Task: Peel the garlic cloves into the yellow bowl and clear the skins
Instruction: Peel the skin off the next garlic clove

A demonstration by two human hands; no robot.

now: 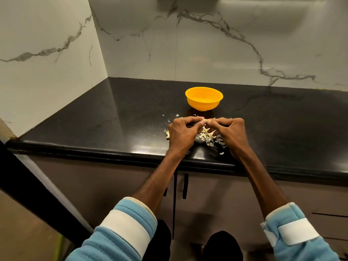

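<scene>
Seemingly pale clove (204, 121) between fingers (190, 120).

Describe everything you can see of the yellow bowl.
The yellow bowl is small, round, plastic by its look, with a thin rim and a narrow foot. It stands upright on the black counter, beyond the garlic skins, touching nothing else. A pale patch inside may be glare or garlic; I cannot tell.

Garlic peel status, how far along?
Done: some peeling, judging by skins strewn on the counter. In hand: left hand and right hand pinch a clove together. Left: clove into the bowl, skins cleared. Bowl contents not visible.
</scene>
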